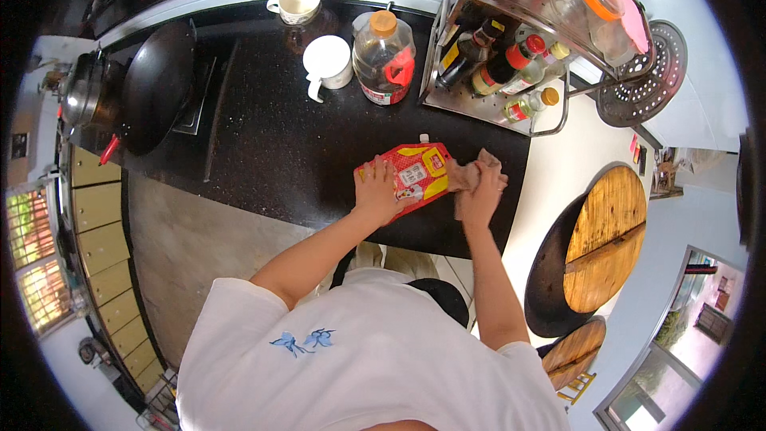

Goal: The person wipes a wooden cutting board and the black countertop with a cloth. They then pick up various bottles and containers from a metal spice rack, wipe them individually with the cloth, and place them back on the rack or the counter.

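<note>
A red and yellow spouted pouch point(420, 174) lies on the black countertop, its white cap pointing away from me. My left hand point(378, 194) grips the pouch by its left side, fingers over the top face and thumb along the near edge. Bunched under the fingers of my right hand point(483, 195) is a brownish cloth point(461, 178), pressed against the pouch's right edge. Part of the cloth hangs below that hand, and its underside is hidden.
Behind the pouch stand a large jar point(383, 64) with an orange lid, a lidded white mug point(329, 64) and a cup point(297, 4). A metal rack point(511, 116) holds several bottles at the back right. A wok point(159, 88) sits left; round wooden boards point(606, 231) lean right.
</note>
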A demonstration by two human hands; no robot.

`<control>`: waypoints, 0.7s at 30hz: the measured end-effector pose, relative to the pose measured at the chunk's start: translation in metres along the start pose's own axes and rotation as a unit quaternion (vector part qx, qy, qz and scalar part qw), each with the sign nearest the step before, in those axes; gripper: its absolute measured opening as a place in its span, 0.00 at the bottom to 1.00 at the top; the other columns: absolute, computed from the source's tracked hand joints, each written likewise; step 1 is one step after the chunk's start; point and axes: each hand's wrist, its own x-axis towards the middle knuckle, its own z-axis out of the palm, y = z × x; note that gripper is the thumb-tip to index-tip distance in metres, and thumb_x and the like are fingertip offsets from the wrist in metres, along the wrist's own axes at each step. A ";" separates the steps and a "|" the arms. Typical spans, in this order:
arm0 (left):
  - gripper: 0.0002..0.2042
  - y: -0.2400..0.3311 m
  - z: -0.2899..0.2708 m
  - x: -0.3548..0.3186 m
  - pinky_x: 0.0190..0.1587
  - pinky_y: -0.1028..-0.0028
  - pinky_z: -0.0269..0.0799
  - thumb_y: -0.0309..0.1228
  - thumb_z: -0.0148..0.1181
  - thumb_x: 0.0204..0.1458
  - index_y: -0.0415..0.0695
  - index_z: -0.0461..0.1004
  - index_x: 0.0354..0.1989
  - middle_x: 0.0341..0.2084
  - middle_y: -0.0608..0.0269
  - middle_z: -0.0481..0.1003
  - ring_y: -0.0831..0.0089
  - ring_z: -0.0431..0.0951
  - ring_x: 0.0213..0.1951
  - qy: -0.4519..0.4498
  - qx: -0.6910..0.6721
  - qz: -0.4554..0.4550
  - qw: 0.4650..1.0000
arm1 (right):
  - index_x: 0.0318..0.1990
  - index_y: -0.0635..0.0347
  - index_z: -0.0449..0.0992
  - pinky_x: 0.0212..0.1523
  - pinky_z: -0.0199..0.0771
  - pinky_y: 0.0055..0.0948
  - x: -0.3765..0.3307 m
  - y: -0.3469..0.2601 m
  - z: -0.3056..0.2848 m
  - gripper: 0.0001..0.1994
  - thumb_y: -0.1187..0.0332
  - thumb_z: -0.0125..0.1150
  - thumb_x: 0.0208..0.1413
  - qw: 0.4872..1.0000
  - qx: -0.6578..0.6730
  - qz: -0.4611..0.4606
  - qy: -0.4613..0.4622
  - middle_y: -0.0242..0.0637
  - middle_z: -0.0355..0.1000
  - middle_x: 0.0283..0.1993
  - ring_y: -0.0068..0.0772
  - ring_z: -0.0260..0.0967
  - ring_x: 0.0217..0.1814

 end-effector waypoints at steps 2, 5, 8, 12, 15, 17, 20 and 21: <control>0.41 0.004 -0.022 0.013 0.60 0.48 0.59 0.61 0.52 0.53 0.38 0.62 0.66 0.63 0.44 0.61 0.49 0.63 0.62 -0.091 -0.015 -0.021 0.995 | 0.49 0.60 0.71 0.56 0.64 0.44 -0.008 -0.049 -0.001 0.23 0.77 0.61 0.40 0.998 0.028 -0.065 0.001 0.48 0.69 0.50 0.59 0.64 0.55; 0.35 -0.002 -0.032 0.032 0.52 0.54 0.68 0.46 0.63 0.50 0.39 0.62 0.63 0.54 0.49 0.68 0.53 0.70 0.54 -0.131 0.038 -0.002 0.991 | 0.49 0.59 0.69 0.54 0.65 0.46 -0.029 -0.072 0.014 0.26 0.78 0.66 0.36 0.985 0.050 -0.133 -0.097 0.48 0.68 0.49 0.59 0.64 0.53; 0.32 -0.014 0.012 0.044 0.51 0.57 0.69 0.35 0.66 0.47 0.43 0.63 0.62 0.49 0.52 0.70 0.55 0.70 0.54 0.059 0.028 -0.025 0.998 | 0.44 0.56 0.70 0.47 0.69 0.48 -0.048 -0.046 0.043 0.20 0.77 0.65 0.40 0.974 0.000 -0.168 -0.154 0.40 0.71 0.48 0.52 0.68 0.48; 0.31 -0.014 -0.003 0.050 0.48 0.58 0.69 0.32 0.70 0.42 0.46 0.66 0.58 0.47 0.57 0.71 0.57 0.72 0.52 0.033 -0.049 -0.010 0.998 | 0.38 0.59 0.70 0.46 0.70 0.48 -0.050 -0.010 0.021 0.16 0.75 0.67 0.39 0.979 0.008 -0.139 -0.147 0.44 0.73 0.41 0.59 0.69 0.49; 0.26 -0.020 0.000 0.054 0.46 0.56 0.68 0.29 0.69 0.43 0.46 0.67 0.53 0.41 0.55 0.74 0.56 0.76 0.47 0.023 -0.117 -0.019 0.993 | 0.41 0.59 0.70 0.48 0.69 0.48 -0.052 0.002 0.005 0.16 0.77 0.64 0.41 0.990 -0.035 -0.108 -0.082 0.45 0.72 0.43 0.60 0.67 0.49; 0.23 -0.023 -0.013 0.051 0.47 0.55 0.69 0.26 0.67 0.44 0.44 0.68 0.51 0.39 0.51 0.77 0.52 0.78 0.44 -0.061 -0.224 -0.022 0.972 | 0.42 0.60 0.70 0.49 0.68 0.49 -0.056 0.009 -0.004 0.16 0.78 0.61 0.42 0.992 -0.076 -0.069 -0.078 0.46 0.71 0.44 0.61 0.66 0.50; 0.22 -0.049 -0.003 0.031 0.47 0.57 0.72 0.25 0.67 0.46 0.42 0.68 0.50 0.40 0.50 0.78 0.53 0.79 0.45 0.007 -0.418 -0.023 0.908 | 0.43 0.61 0.68 0.49 0.66 0.50 -0.058 0.016 -0.011 0.17 0.80 0.57 0.41 0.991 -0.102 -0.027 -0.081 0.47 0.70 0.45 0.61 0.64 0.50; 0.26 -0.063 -0.001 0.025 0.49 0.63 0.74 0.20 0.68 0.43 0.40 0.66 0.53 0.42 0.51 0.78 0.56 0.80 0.46 0.031 -0.470 -0.005 0.882 | 0.43 0.60 0.70 0.54 0.67 0.50 -0.059 0.024 -0.013 0.15 0.77 0.59 0.44 0.989 -0.105 0.004 -0.102 0.46 0.70 0.50 0.61 0.65 0.56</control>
